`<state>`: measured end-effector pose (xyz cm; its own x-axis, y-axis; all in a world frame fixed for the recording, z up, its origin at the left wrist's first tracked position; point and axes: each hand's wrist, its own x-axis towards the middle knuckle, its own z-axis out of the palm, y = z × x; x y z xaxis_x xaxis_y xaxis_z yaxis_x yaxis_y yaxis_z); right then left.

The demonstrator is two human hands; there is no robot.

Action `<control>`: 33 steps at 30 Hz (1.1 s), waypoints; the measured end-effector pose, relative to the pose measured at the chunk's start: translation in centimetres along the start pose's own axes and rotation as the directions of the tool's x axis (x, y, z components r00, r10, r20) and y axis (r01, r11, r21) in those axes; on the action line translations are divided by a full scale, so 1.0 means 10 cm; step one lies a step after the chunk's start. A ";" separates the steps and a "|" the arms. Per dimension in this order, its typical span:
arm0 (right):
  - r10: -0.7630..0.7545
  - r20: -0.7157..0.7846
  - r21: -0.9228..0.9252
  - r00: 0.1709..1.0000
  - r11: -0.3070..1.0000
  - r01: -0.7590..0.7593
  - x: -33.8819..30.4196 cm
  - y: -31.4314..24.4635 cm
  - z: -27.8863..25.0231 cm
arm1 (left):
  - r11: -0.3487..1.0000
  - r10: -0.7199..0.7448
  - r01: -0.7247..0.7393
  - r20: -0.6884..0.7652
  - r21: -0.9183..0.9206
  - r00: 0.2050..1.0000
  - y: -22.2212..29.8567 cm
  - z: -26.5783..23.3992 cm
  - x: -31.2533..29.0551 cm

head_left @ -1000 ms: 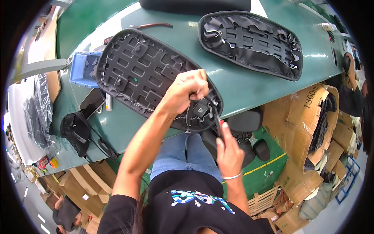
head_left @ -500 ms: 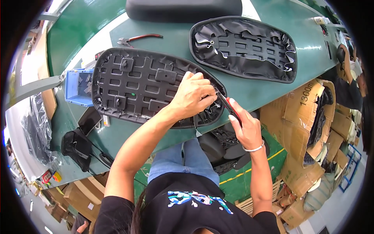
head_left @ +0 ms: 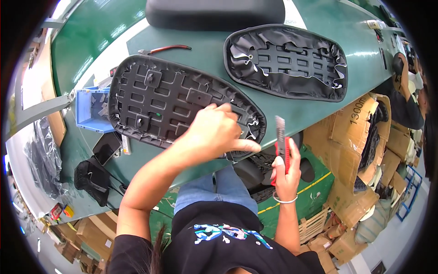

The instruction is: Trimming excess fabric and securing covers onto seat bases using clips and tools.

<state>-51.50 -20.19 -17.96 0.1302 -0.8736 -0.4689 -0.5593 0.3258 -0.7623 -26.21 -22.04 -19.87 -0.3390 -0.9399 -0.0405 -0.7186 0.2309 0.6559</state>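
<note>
An upside-down black seat [head_left: 157, 98] lies on the table with its ribbed plastic base up and its cover wrapped over the rim. Across its near right part reaches my left hand [head_left: 214, 130], slightly blurred, thumb stretched out past the rim and apart from the other fingers. Those fingers bend down over the base and their tips are hidden; I see nothing held in them. My right hand [head_left: 287, 171] grips a red and black utility knife [head_left: 282, 150] just off the table edge, its silvery blade upward and clear of the seat.
A second upturned seat [head_left: 292, 91] with loose cover edges lies farther right. A black seat [head_left: 214, 13] is at the back. Red-handled cutters [head_left: 164, 48], a blue bin [head_left: 91, 109] and a black pouch [head_left: 91, 176] are on the table [head_left: 200, 50]. Cardboard boxes [head_left: 346, 128] stand right.
The knife has come away from the seat's rim, swinging upright as my right hand moved nearer to me. My left hand has shifted down and its thumb has spread out.
</note>
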 end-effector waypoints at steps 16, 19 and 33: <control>-0.473 0.219 -0.542 0.854 0.669 0.509 0.39 -0.02 0.05 | 0.931 -0.271 0.102 -0.474 -0.351 0.838 0.07 0.67 0.10; -0.388 0.170 -0.626 0.906 0.668 0.403 0.11 0.10 0.17 | 0.361 -0.549 0.078 -0.144 -0.929 0.824 -0.02 0.45 0.05; -0.149 0.142 -0.659 0.979 0.723 0.206 0.07 -0.28 0.17 | 0.870 0.257 -0.345 0.272 0.353 0.927 0.15 0.21 0.53</control>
<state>-48.48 -21.11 -16.87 0.3269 -0.8523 -0.4083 -0.9174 -0.1824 -0.3537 -30.38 -26.12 -20.68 -0.6643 -0.7438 -0.0739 -0.7224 0.6136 0.3186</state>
